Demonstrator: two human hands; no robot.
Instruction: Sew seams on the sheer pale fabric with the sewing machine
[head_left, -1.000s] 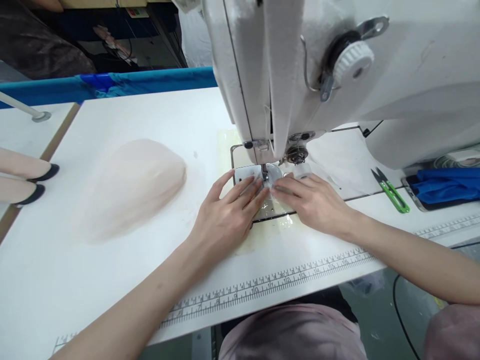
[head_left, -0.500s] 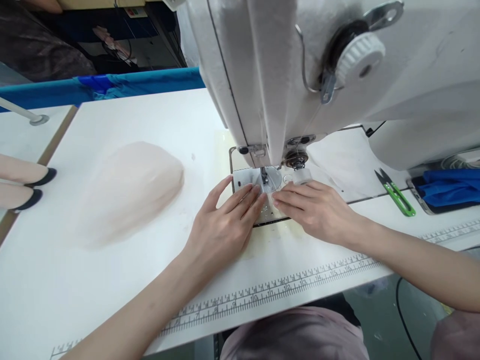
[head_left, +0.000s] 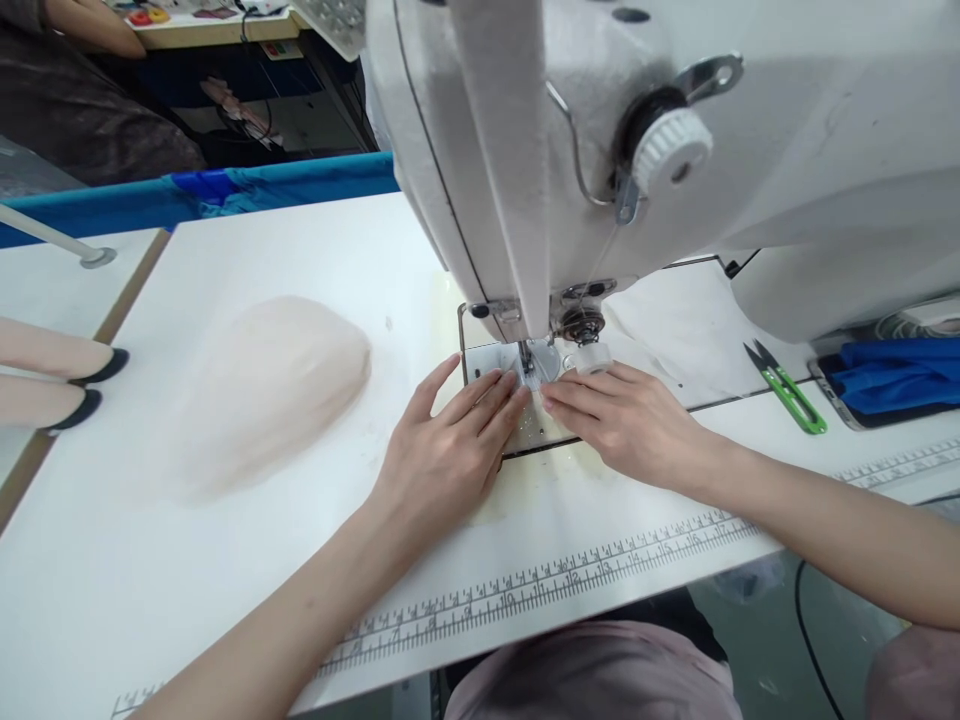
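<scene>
Pale, see-through material (head_left: 532,381) showed as a small scrap at the foot (head_left: 527,360) of the sewing machine (head_left: 465,160), over the metal plate and between the fingertips of both hands. The left hand (head_left: 448,445) lay palm down with its fingers nearly straight, the outermost one apart from the rest; the right hand (head_left: 630,418) rested opposite, its fingers close together. Both thumbs were hidden, so whether either hand pinched the scrap or merely pressed it could not be told.

It looked thin enough to be light, soft and perhaps slippery (its outline was hard to make out), and probably best held flat by its edges, with fingertips clear of the needle. A larger sheer cloth (head_left: 281,395) lay on the table (head_left: 247,590) to the left; green snips (head_left: 796,398) lay to the right.
</scene>
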